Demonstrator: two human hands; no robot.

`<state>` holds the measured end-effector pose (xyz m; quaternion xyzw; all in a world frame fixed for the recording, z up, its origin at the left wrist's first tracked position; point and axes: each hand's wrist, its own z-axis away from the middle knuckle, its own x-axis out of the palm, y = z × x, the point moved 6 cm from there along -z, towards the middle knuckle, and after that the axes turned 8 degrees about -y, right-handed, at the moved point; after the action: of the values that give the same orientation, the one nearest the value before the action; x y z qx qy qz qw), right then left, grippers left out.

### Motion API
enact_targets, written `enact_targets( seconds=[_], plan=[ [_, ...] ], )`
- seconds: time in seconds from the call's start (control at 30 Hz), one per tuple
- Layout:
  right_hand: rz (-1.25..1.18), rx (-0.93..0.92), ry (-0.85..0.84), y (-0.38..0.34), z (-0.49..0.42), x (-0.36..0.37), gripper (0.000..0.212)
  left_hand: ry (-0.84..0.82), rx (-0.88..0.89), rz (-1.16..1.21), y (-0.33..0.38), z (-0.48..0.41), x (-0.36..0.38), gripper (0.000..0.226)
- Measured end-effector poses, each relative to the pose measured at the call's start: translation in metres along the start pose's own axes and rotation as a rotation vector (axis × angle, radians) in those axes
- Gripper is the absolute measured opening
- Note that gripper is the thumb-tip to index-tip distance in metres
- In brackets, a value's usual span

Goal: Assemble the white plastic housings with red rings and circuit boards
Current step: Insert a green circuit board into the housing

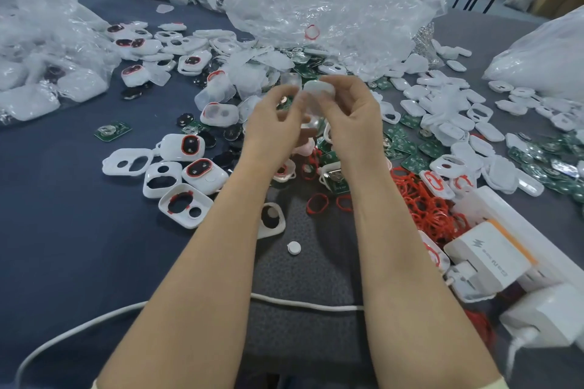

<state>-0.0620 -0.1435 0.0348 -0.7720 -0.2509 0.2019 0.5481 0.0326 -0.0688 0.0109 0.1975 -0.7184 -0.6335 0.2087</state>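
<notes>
Both hands are raised side by side, forearms stretched forward. Right hand (pixel 350 117) grips a white housing (pixel 319 90) between curled fingers and thumb. Left hand (pixel 275 123) curls its fingers at the housing's nine o'clock edge, its grasp lost to blur. At six o'clock from the hands lies a white cable (pixel 303 304), then a white disc (pixel 294 247). Red rings (pixel 423 208) pile at four o'clock, more housings (pixel 205 178) at eight, circuit boards (pixel 410 148) at three, plastic bags (pixel 316 3) at twelve.
</notes>
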Motion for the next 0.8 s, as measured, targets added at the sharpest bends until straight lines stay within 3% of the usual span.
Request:
enact_targets(
  seconds=[0.1, 0.17, 0.23, 0.27, 0.37, 0.57, 0.8],
  plan=[
    [0.117, -0.052, -0.106, -0.004, 0.002, 0.008, 0.018, 0.058, -0.073, 0.206, -0.003, -0.001, -0.005, 0.034],
    [0.156, -0.013, -0.18, 0.0, 0.004, 0.013, 0.027, 0.084, -0.057, 0.314, -0.004, -0.002, -0.007, 0.023],
    [0.089, 0.038, -0.166, 0.005, 0.005, 0.011, 0.03, 0.105, -0.045, 0.383, -0.007, -0.003, -0.01, 0.007],
    [0.059, 0.063, -0.135, 0.007, 0.003, 0.009, 0.03, 0.11, -0.043, 0.399, -0.008, -0.004, -0.011, 0.011],
    [0.024, 0.109, -0.061, 0.014, 0.001, 0.002, 0.024, 0.102, -0.04, 0.346, -0.008, -0.004, -0.01, 0.021],
    [0.043, 0.106, -0.02, 0.018, -0.001, 0.0, 0.019, 0.109, 0.006, 0.077, -0.006, -0.003, -0.009, 0.011],
    [0.066, 0.117, 0.02, 0.016, 0.0, -0.003, 0.02, 0.032, 0.007, 0.135, -0.006, -0.002, -0.005, 0.011]
  ],
)
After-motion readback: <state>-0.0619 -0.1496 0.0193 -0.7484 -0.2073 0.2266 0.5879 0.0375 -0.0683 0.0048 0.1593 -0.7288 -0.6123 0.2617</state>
